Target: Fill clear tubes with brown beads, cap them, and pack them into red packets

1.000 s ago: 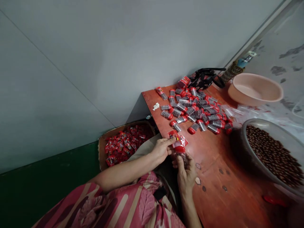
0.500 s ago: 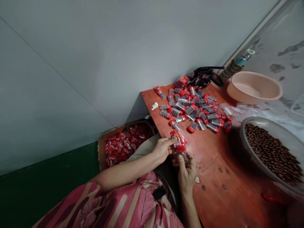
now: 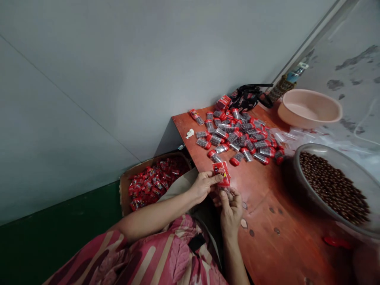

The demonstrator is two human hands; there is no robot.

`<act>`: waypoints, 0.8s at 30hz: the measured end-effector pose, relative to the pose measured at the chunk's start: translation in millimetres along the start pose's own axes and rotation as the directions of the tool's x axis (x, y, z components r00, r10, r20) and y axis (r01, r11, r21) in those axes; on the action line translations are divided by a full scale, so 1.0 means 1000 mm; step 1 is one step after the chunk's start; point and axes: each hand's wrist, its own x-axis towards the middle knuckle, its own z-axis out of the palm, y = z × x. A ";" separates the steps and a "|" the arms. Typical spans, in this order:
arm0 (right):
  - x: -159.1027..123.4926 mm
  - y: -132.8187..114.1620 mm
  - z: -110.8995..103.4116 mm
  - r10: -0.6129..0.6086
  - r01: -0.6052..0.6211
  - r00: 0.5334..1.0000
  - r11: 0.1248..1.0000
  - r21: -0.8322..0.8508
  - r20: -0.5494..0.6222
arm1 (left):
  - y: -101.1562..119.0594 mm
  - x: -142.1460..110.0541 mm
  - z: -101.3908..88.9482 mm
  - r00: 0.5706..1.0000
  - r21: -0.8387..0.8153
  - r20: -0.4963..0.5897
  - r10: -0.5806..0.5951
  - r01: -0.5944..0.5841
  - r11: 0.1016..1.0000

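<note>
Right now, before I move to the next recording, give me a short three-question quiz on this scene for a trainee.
1. Which hand pinches the red packet, left or right?
2. True or false: the brown oval pieces lie in the pink basin.
3. What holds the heap of red packets left of the table? A a cardboard box, B the clear bowl, C the pink basin.

Key: 1 left hand; 2 false, in the clear bowl; 3 A.

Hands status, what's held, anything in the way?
Left hand: fingers on red packet. Right hand: fingers pinching plastic tube below packet. Tube pile lies apart, beyond hands.
</note>
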 end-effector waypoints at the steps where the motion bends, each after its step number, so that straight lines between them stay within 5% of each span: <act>1: 0.000 0.000 0.000 -0.011 0.011 1.000 1.000 -0.002 -0.002 | -0.001 0.000 0.000 1.000 0.014 0.008 0.002 -0.002 1.000; 7: 0.002 0.005 -0.003 -0.084 0.081 0.995 0.995 -0.066 -0.047 | -0.002 0.002 -0.002 1.000 0.130 -0.001 -0.023 0.023 0.991; 13: 0.004 0.003 -0.003 0.060 -0.072 0.994 0.989 0.131 0.094 | 0.003 0.003 -0.003 0.995 0.243 0.053 -0.082 0.067 0.968; 19: 0.005 0.000 0.003 -0.009 0.016 0.997 0.996 0.090 -0.082 | -0.003 0.001 0.001 1.000 0.251 -0.026 -0.014 0.020 0.968; 24: 0.013 0.004 0.004 0.077 -0.096 0.994 0.952 0.291 0.077 | -0.010 -0.003 0.005 1.000 0.269 -0.010 -0.028 0.030 0.963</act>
